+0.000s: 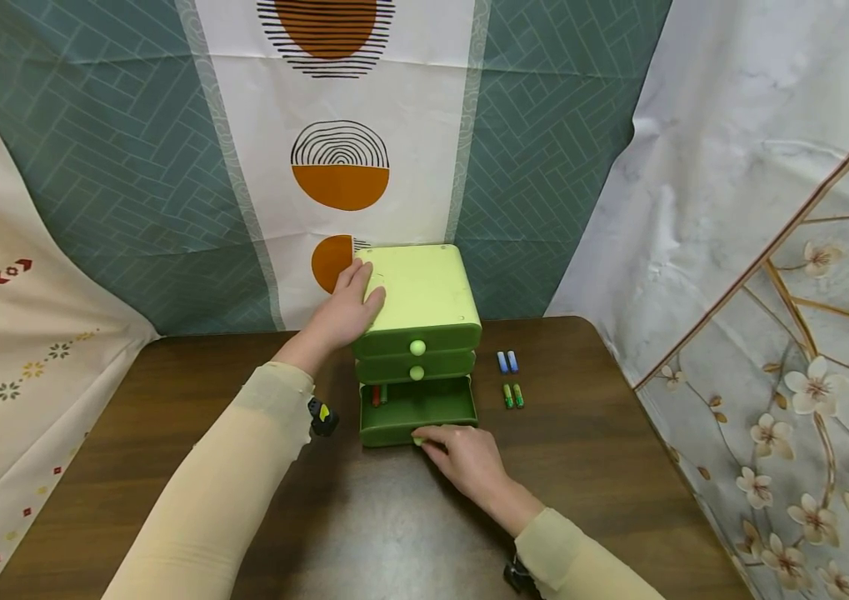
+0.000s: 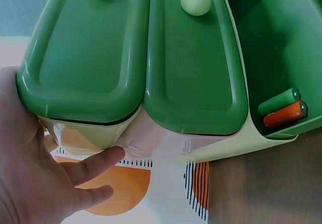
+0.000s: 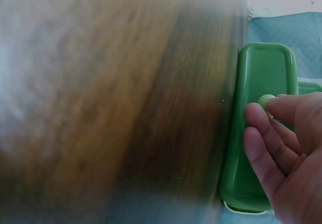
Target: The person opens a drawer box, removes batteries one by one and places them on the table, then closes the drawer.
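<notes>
A small drawer cabinet (image 1: 424, 287) with a pale green top and darker green fronts stands on the table. My left hand (image 1: 349, 308) rests against its upper left edge, fingers extended along the side. The bottom drawer (image 1: 431, 406) is pulled out, while the two drawers above it are closed. Its round pale knob (image 3: 266, 101) is pinched between the thumb and fingers of my right hand (image 1: 469, 458). Inside the drawer, at its left end, a green battery (image 2: 279, 101) and an orange battery (image 2: 285, 114) lie side by side.
Right of the cabinet, two blue-and-white batteries (image 1: 507, 362) lie on the brown table (image 1: 581, 467), with two green batteries (image 1: 513, 396) nearer to me. A patterned curtain (image 1: 544, 167) hangs close behind the cabinet; a floral cloth (image 1: 769, 350) borders the right side.
</notes>
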